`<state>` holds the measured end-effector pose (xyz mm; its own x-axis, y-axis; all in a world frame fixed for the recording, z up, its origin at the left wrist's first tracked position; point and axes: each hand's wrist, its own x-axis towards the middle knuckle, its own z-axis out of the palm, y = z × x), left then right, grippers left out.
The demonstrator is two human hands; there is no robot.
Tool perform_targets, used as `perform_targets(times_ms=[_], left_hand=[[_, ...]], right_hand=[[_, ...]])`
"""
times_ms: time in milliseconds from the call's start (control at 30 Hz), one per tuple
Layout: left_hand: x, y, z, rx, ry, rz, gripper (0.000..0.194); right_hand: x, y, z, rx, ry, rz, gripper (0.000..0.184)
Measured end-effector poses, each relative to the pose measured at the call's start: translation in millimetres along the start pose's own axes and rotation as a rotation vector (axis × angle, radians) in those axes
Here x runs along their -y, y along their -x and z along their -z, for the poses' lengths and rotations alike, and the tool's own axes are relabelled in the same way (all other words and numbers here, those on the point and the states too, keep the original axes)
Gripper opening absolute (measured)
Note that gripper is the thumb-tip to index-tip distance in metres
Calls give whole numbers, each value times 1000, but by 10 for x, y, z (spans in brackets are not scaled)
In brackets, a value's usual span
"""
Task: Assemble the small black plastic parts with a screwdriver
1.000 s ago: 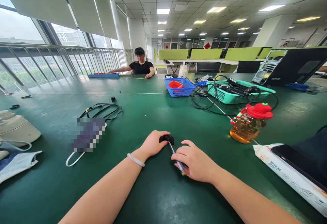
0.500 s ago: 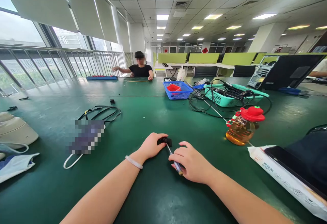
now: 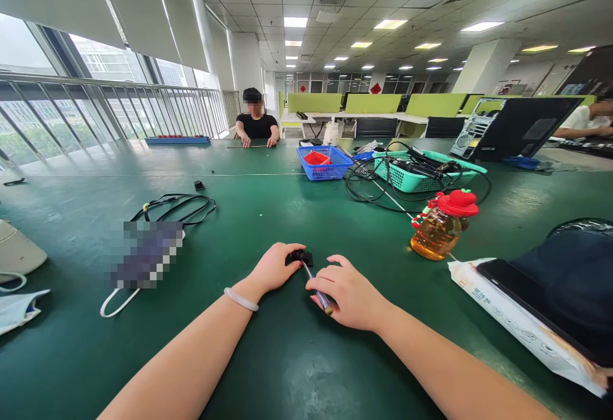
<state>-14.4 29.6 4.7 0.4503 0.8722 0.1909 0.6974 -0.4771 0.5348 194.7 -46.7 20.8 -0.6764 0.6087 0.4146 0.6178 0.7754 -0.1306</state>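
On the green table (image 3: 239, 216), my left hand (image 3: 274, 269) grips a small black part (image 3: 301, 256) between thumb and fingers; its exact kind cannot be made out. My right hand (image 3: 347, 292) is closed around the handle of a screwdriver (image 3: 320, 292). The screwdriver's metal shaft slants away from me, and its tip meets the black part beside my left thumb. Whether the tip sits in a screw is too small to see. A pale bracelet (image 3: 241, 299) circles my left wrist.
Left lie a blurred phone-like object (image 3: 147, 254), a black cable (image 3: 191, 202) and a face mask (image 3: 19, 311). Right stand a red-lidded bottle (image 3: 438, 232), a wipes pack (image 3: 507, 318) and a dark phone (image 3: 517, 299). Behind are a blue basket (image 3: 330, 171), a teal cable basket (image 3: 416, 182) and a person (image 3: 257, 123).
The whole view has shifted a little to the right. My hands keep the same hold on the black part and screwdriver. The person opposite has brought an outstretched arm back in front.
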Motion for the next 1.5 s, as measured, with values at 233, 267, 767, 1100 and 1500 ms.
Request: perform_targets(times_ms=[233, 267, 767, 1100, 1500], left_hand=[[-30, 5, 21, 2, -17, -1, 40], [-33, 7, 23, 2, -17, 0, 40], [9, 8, -10, 8, -5, 18, 41], [7, 15, -9, 4, -8, 21, 41], [-4, 16, 5, 9, 2, 13, 42]], right_hand=[[0, -7, 20, -14, -25, -14, 14], [-1, -7, 16, -14, -32, -13, 14], [-17, 7, -24, 8, -45, 1, 15], [-15, 8, -17, 5, -52, -2, 16], [-4, 1, -15, -1, -42, -3, 16]])
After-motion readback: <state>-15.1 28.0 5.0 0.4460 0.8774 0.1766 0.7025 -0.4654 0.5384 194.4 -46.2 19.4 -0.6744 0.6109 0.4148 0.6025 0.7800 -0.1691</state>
